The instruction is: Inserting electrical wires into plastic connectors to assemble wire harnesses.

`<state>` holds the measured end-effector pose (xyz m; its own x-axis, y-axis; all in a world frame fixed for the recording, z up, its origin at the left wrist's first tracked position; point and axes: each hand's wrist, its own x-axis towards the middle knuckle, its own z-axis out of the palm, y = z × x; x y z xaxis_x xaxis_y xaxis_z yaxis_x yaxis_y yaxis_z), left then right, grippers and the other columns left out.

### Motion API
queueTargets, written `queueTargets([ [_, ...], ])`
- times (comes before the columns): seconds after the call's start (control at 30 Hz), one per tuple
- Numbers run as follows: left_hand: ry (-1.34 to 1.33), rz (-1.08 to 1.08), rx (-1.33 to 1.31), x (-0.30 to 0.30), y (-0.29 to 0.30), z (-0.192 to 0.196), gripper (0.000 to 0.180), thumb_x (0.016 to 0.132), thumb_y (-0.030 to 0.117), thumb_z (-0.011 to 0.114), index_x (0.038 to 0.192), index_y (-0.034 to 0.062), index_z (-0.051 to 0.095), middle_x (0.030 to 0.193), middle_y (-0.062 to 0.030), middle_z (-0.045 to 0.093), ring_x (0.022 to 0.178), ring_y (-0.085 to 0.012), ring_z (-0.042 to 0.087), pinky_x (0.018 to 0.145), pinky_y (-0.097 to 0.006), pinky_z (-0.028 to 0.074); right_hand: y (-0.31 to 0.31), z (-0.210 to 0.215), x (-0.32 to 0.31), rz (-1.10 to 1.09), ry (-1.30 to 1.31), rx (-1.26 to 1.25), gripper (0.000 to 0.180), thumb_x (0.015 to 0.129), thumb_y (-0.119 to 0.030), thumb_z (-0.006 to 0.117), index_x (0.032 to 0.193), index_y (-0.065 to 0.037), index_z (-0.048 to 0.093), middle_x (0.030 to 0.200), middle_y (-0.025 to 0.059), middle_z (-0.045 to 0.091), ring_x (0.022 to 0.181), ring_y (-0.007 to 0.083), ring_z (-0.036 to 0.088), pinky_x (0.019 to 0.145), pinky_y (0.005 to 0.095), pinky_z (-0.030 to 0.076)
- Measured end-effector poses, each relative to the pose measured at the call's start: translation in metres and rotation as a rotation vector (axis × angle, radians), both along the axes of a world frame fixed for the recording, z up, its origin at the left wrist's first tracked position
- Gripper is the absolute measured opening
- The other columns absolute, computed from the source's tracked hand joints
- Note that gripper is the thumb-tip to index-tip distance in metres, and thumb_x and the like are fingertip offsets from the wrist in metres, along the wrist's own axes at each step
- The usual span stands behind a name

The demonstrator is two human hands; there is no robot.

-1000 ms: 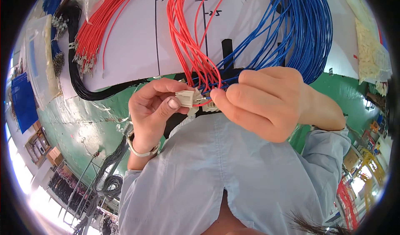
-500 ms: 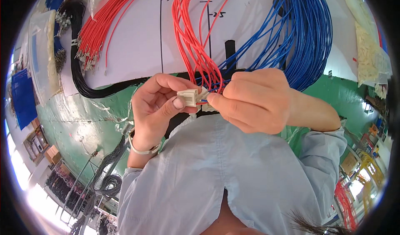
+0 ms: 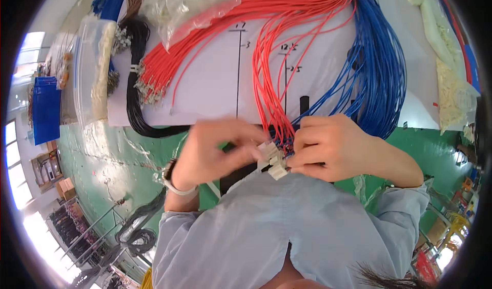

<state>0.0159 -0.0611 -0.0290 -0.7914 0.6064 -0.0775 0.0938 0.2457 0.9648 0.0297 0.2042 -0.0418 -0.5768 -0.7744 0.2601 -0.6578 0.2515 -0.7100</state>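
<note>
Several cream plastic connector housings (image 3: 275, 162) hang together in front of my chest, on the ends of red wires (image 3: 271, 104) and blue wires (image 3: 328, 91). My right hand (image 3: 330, 148) is closed, its thumb and fingertips pinching the wires close behind the housings. On the other side my left hand (image 3: 220, 148) is smeared by motion. Its thumb and fingertips reach the left edge of the housings, and I cannot tell whether they grip one. The wire ends inside the housings are hidden by the fingers.
A white board (image 3: 205, 94) with black marked lines carries the wires. Cut red wires with terminals (image 3: 154, 78) lie left, beside a black cable bundle (image 3: 136, 84) and clear plastic bags (image 3: 189, 4). Blue wire (image 3: 382, 68) hangs thickly at right, near pale connector parts (image 3: 451, 89).
My view has shifted, so the board sits lower and further right. My left hand has come off the single housing it pinched; several housings now show bunched by my right hand.
</note>
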Motion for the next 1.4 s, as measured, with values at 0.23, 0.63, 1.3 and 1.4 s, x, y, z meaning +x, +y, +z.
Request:
queueTargets([
  [0.23,0.923,0.168,-0.484,-0.115,0.035,-0.020,0.040,0.090,0.006,0.054,0.127,-0.0067,0.054,0.129,-0.0285,0.055,0.126,-0.0423,0.048,0.107,-0.047,0.040,-0.010,0.004,0.001,-0.028,0.103,0.010,0.024,0.066,-0.014,0.081,0.085,-0.007,0.068,0.091,0.0030,0.058,0.084,0.0207,0.056,0.062,0.0312,0.051],
  [0.63,0.649,0.267,-1.091,-0.261,0.052,-0.041,0.071,0.087,0.059,0.051,0.112,-0.0056,0.066,0.107,-0.0281,0.067,0.105,-0.0416,0.064,0.090,-0.048,0.052,0.009,0.004,0.017,-0.133,0.193,-0.083,0.022,0.066,-0.008,0.078,0.085,-0.006,0.068,0.088,0.0038,0.058,0.083,0.0215,0.058,0.063,0.0314,0.051],
  [1.3,1.017,0.466,-0.773,-0.224,0.062,-0.054,0.078,0.081,0.073,0.053,0.128,0.0109,0.062,0.115,-0.0128,0.066,0.113,-0.0309,0.057,0.101,-0.041,0.044,0.000,0.012,0.016,-0.119,0.255,-0.055,0.025,0.065,-0.006,0.079,0.089,-0.006,0.070,0.087,0.0025,0.062,0.071,0.0201,0.059,0.058,0.0300,0.049],
  [1.4,0.968,0.349,-0.881,-0.213,0.068,-0.033,0.076,0.082,0.072,0.052,0.127,0.0115,0.063,0.113,-0.0141,0.067,0.113,-0.0312,0.057,0.100,-0.041,0.044,0.001,0.013,0.022,-0.137,0.255,-0.034,0.025,0.066,-0.006,0.079,0.089,-0.006,0.070,0.087,0.0024,0.062,0.070,0.0198,0.059,0.058,0.0299,0.048],
])
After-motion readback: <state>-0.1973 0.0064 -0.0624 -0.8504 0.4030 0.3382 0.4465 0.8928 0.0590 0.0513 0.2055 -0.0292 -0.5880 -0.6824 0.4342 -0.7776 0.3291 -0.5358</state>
